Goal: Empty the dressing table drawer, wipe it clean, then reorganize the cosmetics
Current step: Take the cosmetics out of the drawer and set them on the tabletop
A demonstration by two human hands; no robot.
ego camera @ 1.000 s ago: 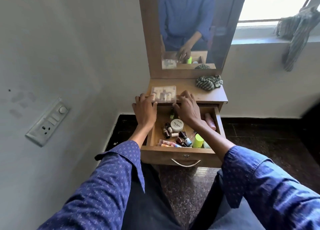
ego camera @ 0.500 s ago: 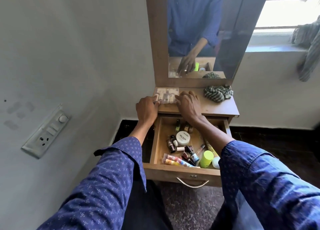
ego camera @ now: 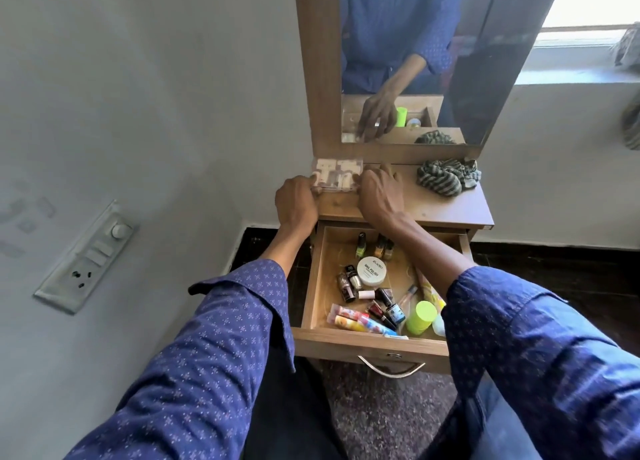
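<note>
Clear plastic box [ego camera: 336, 179] lies flat on the wooden tabletop [ego camera: 446, 210], long axis left-right, back edge at the mirror [ego camera: 415, 57] base. You're gripping it at both ends — left hand [ego camera: 297, 201] on the left end, right hand [ego camera: 380, 196] on the right. Drawer [ego camera: 374, 344] below stands open — small glossy bottles, tubes, a round white tub [ego camera: 371, 271] inside. Striped cloth [ego camera: 448, 180] crumpled at the right.
</note>
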